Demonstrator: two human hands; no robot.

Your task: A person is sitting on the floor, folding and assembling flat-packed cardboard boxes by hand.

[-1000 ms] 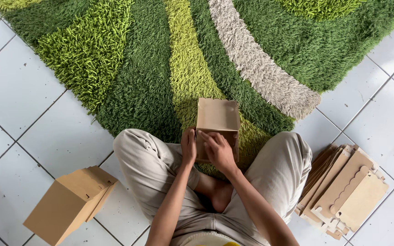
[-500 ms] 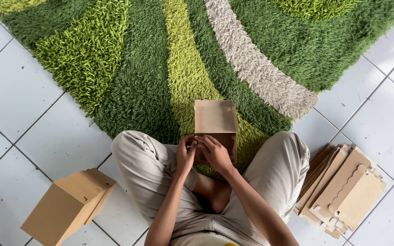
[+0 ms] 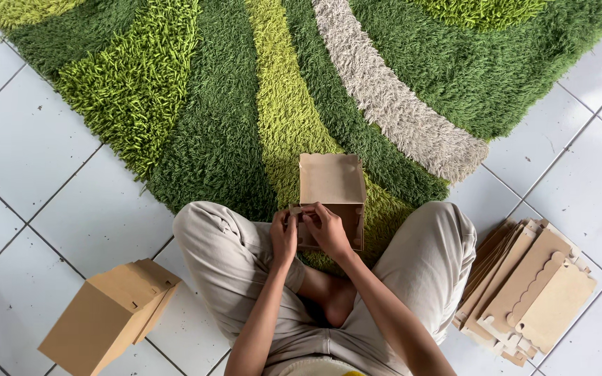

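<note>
A small brown cardboard box (image 3: 332, 179) stands on the green rug just in front of my crossed legs, its lid flap raised. My left hand (image 3: 283, 237) pinches a small flap at the box's near left corner. My right hand (image 3: 329, 230) grips the same near edge beside it, fingers curled over the cardboard. Both hands touch each other at the flap. The box's near wall is partly hidden behind my hands.
A folded brown cardboard box (image 3: 109, 315) lies on the white tiles (image 3: 50, 167) at my left knee. A fanned stack of flat cardboard blanks (image 3: 527, 289) lies at my right. The shaggy green, lime and beige rug (image 3: 210, 90) fills the space ahead.
My hands have shifted from the box's front face to its near left corner and now pinch the small flap. The box sits slightly lower and closer to me.
</note>
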